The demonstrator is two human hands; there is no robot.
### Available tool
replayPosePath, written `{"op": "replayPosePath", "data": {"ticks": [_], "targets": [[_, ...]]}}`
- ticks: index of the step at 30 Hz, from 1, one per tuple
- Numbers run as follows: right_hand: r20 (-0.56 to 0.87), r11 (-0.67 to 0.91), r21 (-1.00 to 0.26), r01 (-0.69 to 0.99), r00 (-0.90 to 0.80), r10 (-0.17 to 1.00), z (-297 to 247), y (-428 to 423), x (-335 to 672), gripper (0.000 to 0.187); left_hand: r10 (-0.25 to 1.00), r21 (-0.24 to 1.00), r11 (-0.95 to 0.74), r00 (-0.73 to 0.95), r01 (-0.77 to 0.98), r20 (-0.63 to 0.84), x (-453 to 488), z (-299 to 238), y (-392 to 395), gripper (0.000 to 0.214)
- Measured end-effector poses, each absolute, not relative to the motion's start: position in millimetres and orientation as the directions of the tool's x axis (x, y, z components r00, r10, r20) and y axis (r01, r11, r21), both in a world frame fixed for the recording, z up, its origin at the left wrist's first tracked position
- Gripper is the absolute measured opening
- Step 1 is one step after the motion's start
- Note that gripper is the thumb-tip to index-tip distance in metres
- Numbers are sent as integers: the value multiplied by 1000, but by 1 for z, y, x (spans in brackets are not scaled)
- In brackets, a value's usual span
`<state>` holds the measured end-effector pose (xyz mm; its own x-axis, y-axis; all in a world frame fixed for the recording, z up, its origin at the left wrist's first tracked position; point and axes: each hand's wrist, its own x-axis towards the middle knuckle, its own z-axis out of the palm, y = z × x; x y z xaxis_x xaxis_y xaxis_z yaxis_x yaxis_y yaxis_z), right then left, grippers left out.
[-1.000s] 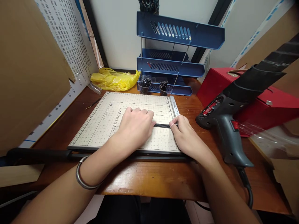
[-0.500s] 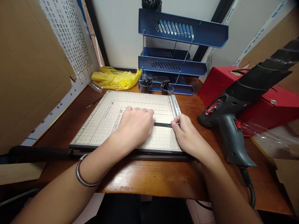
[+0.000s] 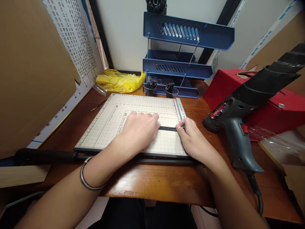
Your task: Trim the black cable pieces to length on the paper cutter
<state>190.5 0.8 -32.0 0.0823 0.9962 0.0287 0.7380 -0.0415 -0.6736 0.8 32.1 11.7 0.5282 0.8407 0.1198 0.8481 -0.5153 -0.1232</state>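
A bundle of thin black wires [image 3: 168, 128] lies across the gridded board of a paper cutter [image 3: 105, 127]. My left hand [image 3: 140, 127] is closed over the bundle's left part, knuckles up, and hides that end. At the board's right side, my right hand [image 3: 189, 135] pinches the other end between thumb and fingers, against the cutter's edge strip [image 3: 181, 108]. Between the hands a short straight stretch of the bundle shows. The cutter's black handle [image 3: 47, 156] lies low along the near side.
Behind the cutter stand two clear cups [image 3: 149, 91] of black wire pieces and a blue tiered tray [image 3: 176, 66]. A yellow plastic bag [image 3: 121, 81] lies back left. To the right, a heat gun [image 3: 235, 124] stands before a red box [image 3: 274, 111]. One loose wire [image 3: 98, 105] lies left.
The whole view has shifted slightly. Both hands keep their hold on the bundle, with barely any movement on the board.
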Motion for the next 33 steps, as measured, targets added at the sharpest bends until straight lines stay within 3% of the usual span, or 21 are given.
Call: {"op": "replayPosePath", "data": {"ticks": [33], "targets": [[23,-47,-655,754,82,996,-32,2,190,21,841,-111,-523,533,845,95,5,6,35,26]]}}
